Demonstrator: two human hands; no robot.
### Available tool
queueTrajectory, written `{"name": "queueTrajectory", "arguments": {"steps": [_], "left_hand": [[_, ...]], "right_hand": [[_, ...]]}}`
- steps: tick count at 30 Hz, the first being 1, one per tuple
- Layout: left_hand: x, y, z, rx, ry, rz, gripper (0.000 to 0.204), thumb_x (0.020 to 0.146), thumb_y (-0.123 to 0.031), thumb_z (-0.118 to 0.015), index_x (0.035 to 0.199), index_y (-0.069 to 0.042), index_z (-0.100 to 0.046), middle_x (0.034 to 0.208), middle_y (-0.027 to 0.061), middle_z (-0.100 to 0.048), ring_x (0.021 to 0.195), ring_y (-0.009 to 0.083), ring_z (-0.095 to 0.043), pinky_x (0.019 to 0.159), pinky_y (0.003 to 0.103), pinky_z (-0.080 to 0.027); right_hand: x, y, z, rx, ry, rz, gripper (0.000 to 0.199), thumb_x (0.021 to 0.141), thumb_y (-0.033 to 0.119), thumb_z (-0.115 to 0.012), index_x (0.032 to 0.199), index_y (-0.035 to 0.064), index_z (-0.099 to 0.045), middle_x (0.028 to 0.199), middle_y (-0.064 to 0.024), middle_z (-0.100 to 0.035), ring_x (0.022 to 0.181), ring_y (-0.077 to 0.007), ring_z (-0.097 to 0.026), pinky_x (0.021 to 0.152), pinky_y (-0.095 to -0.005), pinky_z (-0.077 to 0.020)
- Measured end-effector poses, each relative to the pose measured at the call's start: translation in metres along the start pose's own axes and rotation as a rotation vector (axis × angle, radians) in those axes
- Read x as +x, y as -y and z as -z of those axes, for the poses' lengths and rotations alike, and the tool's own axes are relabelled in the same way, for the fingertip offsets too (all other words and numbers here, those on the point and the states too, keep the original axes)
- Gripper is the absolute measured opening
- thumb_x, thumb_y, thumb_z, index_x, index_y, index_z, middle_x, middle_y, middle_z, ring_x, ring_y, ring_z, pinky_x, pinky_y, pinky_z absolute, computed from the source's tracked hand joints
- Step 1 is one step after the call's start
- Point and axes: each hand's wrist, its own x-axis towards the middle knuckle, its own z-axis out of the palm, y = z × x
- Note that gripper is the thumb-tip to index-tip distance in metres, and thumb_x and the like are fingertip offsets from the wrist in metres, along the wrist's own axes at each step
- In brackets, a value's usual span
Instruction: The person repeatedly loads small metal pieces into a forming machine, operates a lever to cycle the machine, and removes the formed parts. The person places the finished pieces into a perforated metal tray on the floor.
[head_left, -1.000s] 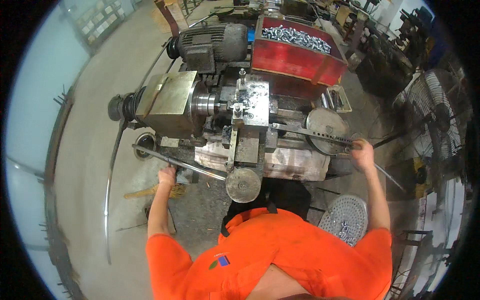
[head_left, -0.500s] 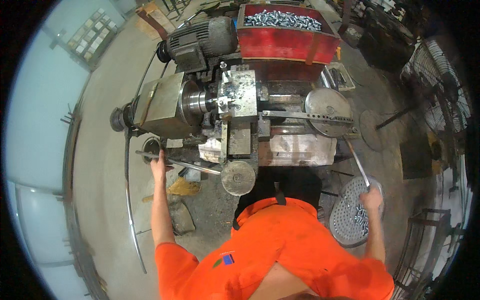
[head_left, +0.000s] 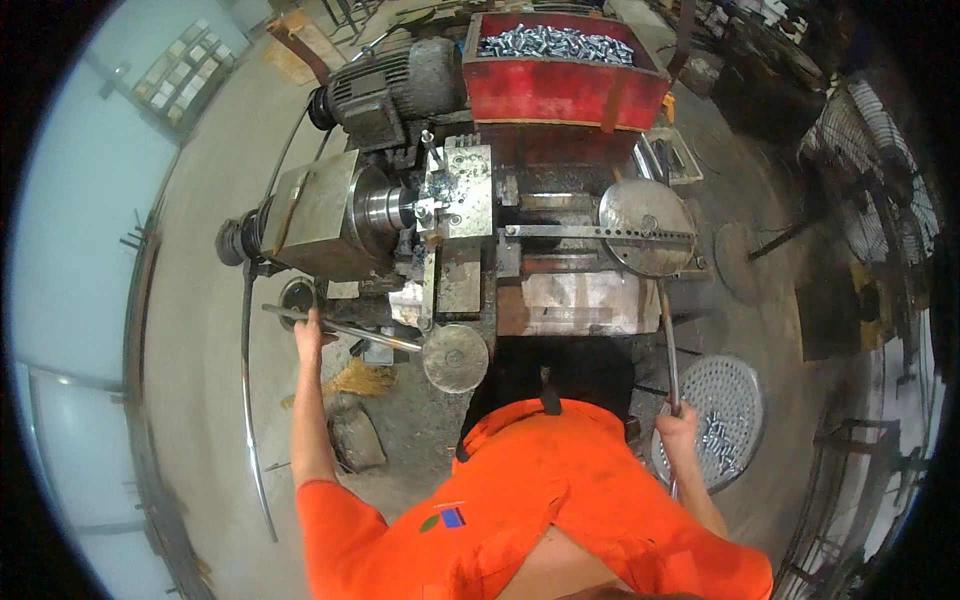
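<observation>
I have left hand [head_left: 309, 338] wrapped round the slanted bar [head_left: 372, 338], right hand [head_left: 681, 430] clamped on the long lever [head_left: 669, 340] near the perforated seat [head_left: 738, 378].

Covered and Cropped

My right grip [head_left: 680, 425] covers part of the long rod [head_left: 670, 340]; its top vanishes under the round plate [head_left: 640, 205]. My left grip [head_left: 310, 336] hides some of the other rod [head_left: 375, 337]. My orange shirt [head_left: 540, 470] runs off the lower edge. The metal bits [head_left: 560, 44] in the red box [head_left: 545, 95] are too small to tell apart.
</observation>
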Motion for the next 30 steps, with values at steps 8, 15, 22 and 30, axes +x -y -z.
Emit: {"name": "queueTrajectory", "arguments": {"steps": [8,15,22,30], "left_hand": [[0.026,0.022,0.014,0.163,0.063,0.153,0.048,0.089,-0.043,-0.047,0.08,0.003,-0.052,0.064,0.0143,-0.059,0.047,0.028,-0.062,0.04,0.032,-0.052],[0.011,0.014,0.021,-0.06,0.293,0.051,0.054,0.088,-0.05,-0.047,0.098,0.003,-0.053,0.079,0.0155,-0.062,0.063,0.0247,-0.065,0.056,0.033,-0.054],[0.037,0.131,0.023,0.993,0.234,-0.387,0.053,0.081,-0.053,-0.054,0.099,-0.003,-0.061,0.09,0.0161,-0.065,0.079,0.0324,-0.064,0.072,0.042,-0.049],[0.009,0.228,-0.077,0.689,-0.096,-0.173,0.057,0.076,-0.051,-0.058,0.091,0.004,-0.058,0.091,0.0263,-0.062,0.087,0.0402,-0.061,0.074,0.048,-0.049]], "right_hand": [[0.136,-0.072,0.112,-0.907,-0.127,0.008,0.04,0.06,0.026,-0.065,0.091,0.0013,-0.057,0.084,-0.0207,-0.062,0.077,-0.034,-0.061,0.069,-0.0463,-0.0482],[0.268,-0.023,0.113,-1.107,-0.611,0.077,0.079,0.06,0.027,-0.067,0.13,0.0029,-0.04,0.124,-0.0169,-0.048,0.115,-0.0313,-0.046,0.098,-0.0436,-0.0348],[0.162,-0.009,0.013,-0.527,-0.389,0.411,0.078,0.06,0.019,-0.062,0.132,-0.0014,-0.038,0.134,-0.0231,-0.04,0.122,-0.0387,-0.038,0.103,-0.0417,-0.0302],[0.095,0.011,-0.03,-0.389,-0.039,0.208,0.044,0.059,0.014,-0.061,0.1,-0.0004,-0.063,0.101,-0.0217,-0.061,0.094,-0.0374,-0.059,0.083,-0.039,-0.0466]]}}
